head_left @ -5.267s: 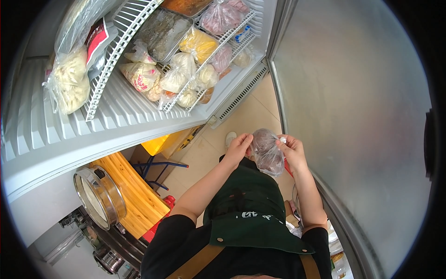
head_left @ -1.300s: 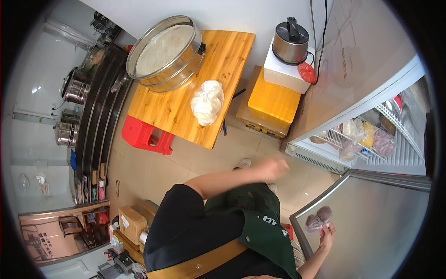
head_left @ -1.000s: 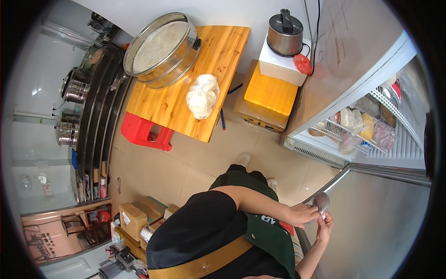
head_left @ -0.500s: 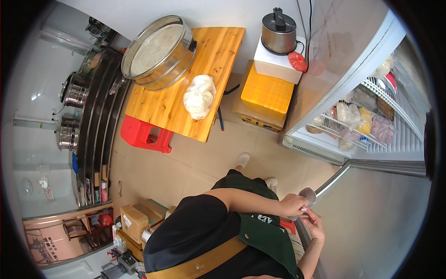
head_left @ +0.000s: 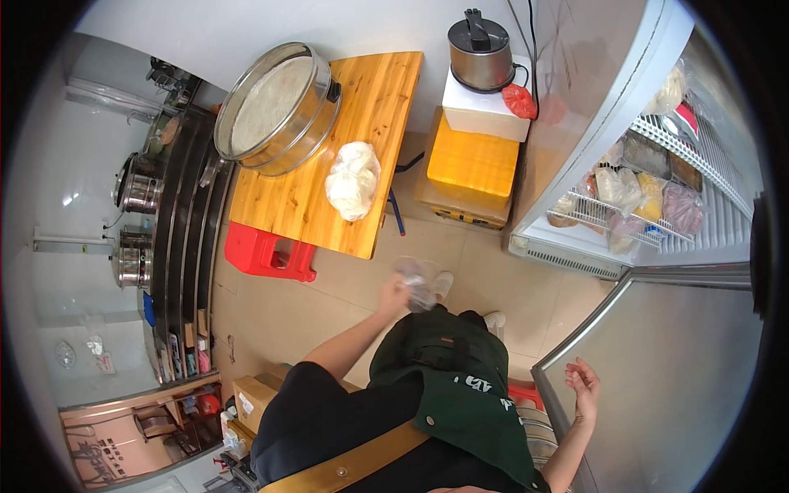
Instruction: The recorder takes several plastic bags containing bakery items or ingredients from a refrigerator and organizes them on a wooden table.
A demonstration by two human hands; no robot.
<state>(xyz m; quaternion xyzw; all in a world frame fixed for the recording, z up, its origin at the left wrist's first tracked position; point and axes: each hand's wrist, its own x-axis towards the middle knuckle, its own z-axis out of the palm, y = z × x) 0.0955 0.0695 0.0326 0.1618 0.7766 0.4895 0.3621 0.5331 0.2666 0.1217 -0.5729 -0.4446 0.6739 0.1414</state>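
My left hand [head_left: 394,297] is closed on a clear plastic bag [head_left: 418,285], held out in front of me near the table's front corner. The bag is blurred and its dull, brownish-purple contents cannot be made out. Off to the right, my right hand [head_left: 584,388] holds nothing, its fingers apart and slightly bent, in front of the swung-out fridge door [head_left: 666,361]. On the wooden table [head_left: 374,90], a white plastic-wrapped bundle [head_left: 353,182] lies beside a large round metal steamer [head_left: 279,107] with a pale cloth-like lining.
The fridge's wire shelves [head_left: 637,218] hold several bagged foods. A red plastic stool [head_left: 267,251] is partly under the table. At the back, a lidded metal pot [head_left: 481,62] stands on a white box [head_left: 485,111], above a yellow box [head_left: 472,160]. Cardboard boxes [head_left: 253,401] sit at lower left.
My left hand has swung left with the bag, away from the fridge door. My right hand has let go of the bag's neck and moved slightly right, its fingers loosened.
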